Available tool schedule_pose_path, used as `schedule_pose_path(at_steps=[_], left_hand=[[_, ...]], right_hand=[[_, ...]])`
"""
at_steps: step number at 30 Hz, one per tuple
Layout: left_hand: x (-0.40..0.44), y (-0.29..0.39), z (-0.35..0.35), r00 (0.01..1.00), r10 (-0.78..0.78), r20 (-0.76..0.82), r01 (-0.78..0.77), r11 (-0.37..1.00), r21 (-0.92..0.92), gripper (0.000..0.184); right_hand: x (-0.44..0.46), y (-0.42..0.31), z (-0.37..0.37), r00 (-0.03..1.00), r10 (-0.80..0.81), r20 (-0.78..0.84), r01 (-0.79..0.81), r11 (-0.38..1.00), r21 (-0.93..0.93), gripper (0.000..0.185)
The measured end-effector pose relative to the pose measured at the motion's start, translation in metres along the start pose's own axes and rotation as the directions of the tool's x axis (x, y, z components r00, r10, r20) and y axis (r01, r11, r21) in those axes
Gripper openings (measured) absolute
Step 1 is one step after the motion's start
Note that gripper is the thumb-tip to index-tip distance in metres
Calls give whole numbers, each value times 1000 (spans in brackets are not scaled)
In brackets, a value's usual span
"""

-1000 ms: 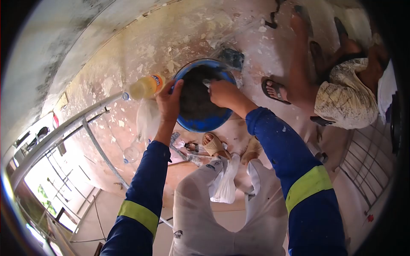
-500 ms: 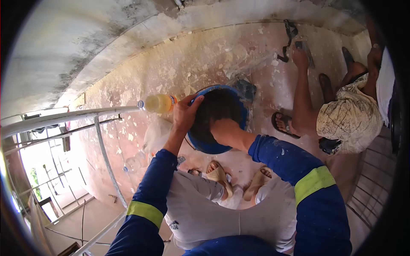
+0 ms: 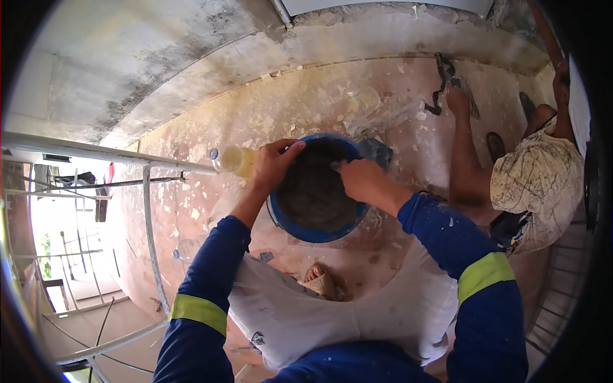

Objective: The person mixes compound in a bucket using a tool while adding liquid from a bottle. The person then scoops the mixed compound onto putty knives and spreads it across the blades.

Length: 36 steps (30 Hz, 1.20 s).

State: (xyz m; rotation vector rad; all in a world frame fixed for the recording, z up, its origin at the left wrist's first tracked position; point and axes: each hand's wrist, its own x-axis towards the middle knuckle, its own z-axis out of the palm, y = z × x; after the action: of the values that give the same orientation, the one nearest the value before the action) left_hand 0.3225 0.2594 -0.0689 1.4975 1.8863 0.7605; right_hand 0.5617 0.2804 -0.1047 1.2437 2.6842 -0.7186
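A round blue bucket stands on the floor in front of me, holding a dark grey wet mix that looks like mortar. My left hand grips its left rim, thumb laid over the edge. Over the right side of the mix, my right hand is closed. A small greyish tip shows at its fingers, but what it belongs to is hidden. Close to my left hand, a bottle of yellowish liquid lies on the floor.
Metal scaffold bars run along the left. At right, another person's arm reaches down beside a dark strap. Crumpled plastic lies behind the bucket. Paint flakes cover the floor up to the stained wall.
My right hand has risen out of the mix to the right side of the bucket and is now closed. My left hand stays on the rim. The view has shifted.
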Motion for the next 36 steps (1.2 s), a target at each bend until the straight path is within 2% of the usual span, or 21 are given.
schedule_pose_path(at_steps=[2, 5, 6, 9, 12, 15, 18, 21, 24, 27, 30, 33, 36], left_hand=[[-2, -4, 1, 999, -3, 34, 6, 997, -83, 41], [-7, 0, -3, 998, 1, 67, 7, 992, -126, 40], [-12, 1, 0, 996, -2, 84, 13, 991, -131, 39], [-15, 3, 8, 997, 34, 76, -28, 997, -67, 41], [-19, 7, 13, 989, 47, 144, -26, 989, -149, 41], [-35, 29, 14, 982, 124, 143, -120, 992, -39, 41], [-29, 30, 14, 988, 103, 115, -93, 992, -84, 41], [-18, 20, 11, 995, 78, 58, -74, 995, -70, 41], [-16, 19, 4, 995, 78, 59, -76, 996, -45, 41], [-16, 24, -1, 992, 82, 96, -78, 996, -44, 42], [-12, 22, 1, 993, 108, 55, -104, 993, -60, 44], [-8, 21, -4, 995, 42, 94, -33, 994, -100, 44], [-5, 16, -6, 992, 103, 77, -98, 994, -56, 44]], right_hand=[[-7, -19, -3, 1000, -12, 22, 9, 993, 118, 34], [-2, -44, 41, 999, -53, 2, 52, 986, 158, 36], [-8, -49, 32, 999, -34, 15, 31, 985, 171, 28], [-22, -56, 41, 997, -63, -39, 68, 987, 149, 26], [-46, -59, 45, 980, -197, 25, 190, 968, 165, 22], [-56, -67, 32, 966, -257, -8, 255, 957, 139, 20], [-69, -56, -1, 951, -292, 102, 286, 956, 67, 19], [-86, -46, -42, 968, -200, 150, 202, 979, 3, 22], [-77, -24, -42, 998, -59, 11, 60, 984, -166, 24], [-45, -5, -11, 995, -14, -94, -16, 951, -308, 26], [-35, -15, 7, 1000, -18, -18, 12, 961, -276, 23], [-47, -26, 9, 996, 63, 62, -56, 993, -106, 22], [-63, -38, -3, 972, -57, 229, 60, 998, -7, 39]])
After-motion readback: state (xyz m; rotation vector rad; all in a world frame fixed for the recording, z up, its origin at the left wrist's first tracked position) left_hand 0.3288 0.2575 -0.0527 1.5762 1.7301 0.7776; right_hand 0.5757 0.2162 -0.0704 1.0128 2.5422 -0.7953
